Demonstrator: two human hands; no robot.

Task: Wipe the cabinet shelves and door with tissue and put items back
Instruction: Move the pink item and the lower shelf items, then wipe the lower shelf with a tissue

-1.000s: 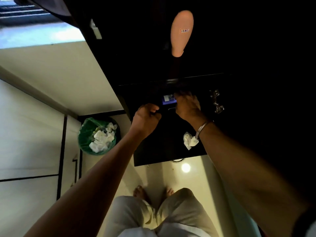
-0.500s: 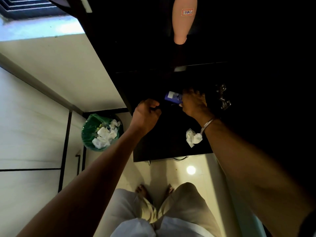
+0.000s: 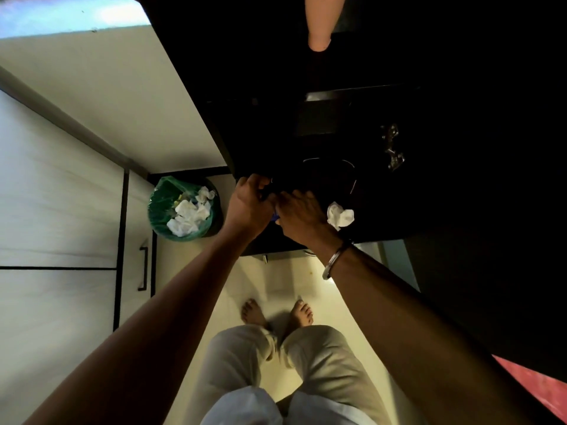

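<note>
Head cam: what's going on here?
A person stands barefoot at a dark cabinet shelf, both hands together at its front left. The left hand and right hand are bunched over a small blue item that is mostly hidden, so who grips it is unclear. A crumpled tissue lies on the shelf beside the right hand. A green bin of used tissues sits on the floor.

Head view, steeply downward, close.
</note>
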